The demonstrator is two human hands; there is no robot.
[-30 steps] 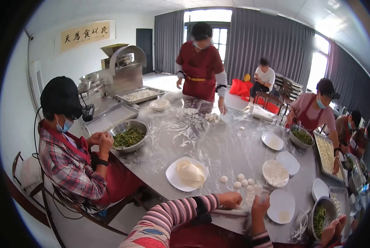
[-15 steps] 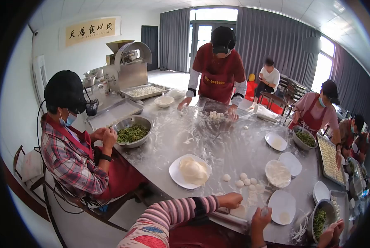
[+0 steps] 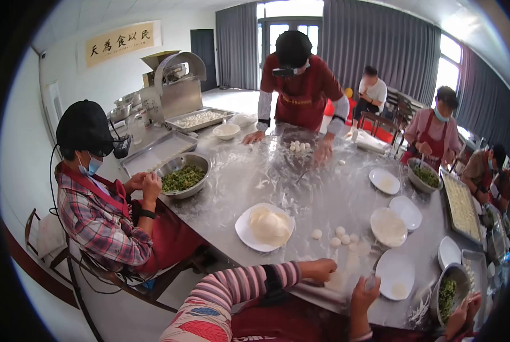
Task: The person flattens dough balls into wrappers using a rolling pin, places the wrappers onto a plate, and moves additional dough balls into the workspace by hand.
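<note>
My left hand [image 3: 320,270] is closed at the table's front edge, fingers down by a floury patch [image 3: 339,279] with pale flat dough; what it pinches is hidden. My right hand [image 3: 364,297] is curled to its right around a pale, blurred object I cannot name. Several small dough balls [image 3: 340,231] lie just beyond my hands. A white plate [image 3: 243,235] to the left bears a stack of thin dough wrappers [image 3: 270,226]. Another plate [image 3: 393,268], with a small pale round on it, sits right of my hands. Behind it is a bowl of flour [image 3: 389,226].
A co-worker on the left sits by a steel bowl of green filling [image 3: 182,175]. Across the table [image 3: 221,205], another leans over more dough balls [image 3: 300,146]. At right are a filling bowl [image 3: 450,294], a tray of dumplings [image 3: 461,205] and another person's hands [image 3: 463,313].
My hands stay near the table's front edge, with small shifts. The view has tilted slightly. Across the table, the co-worker's head has lifted; the person at right has straightened up from the dumpling tray.
</note>
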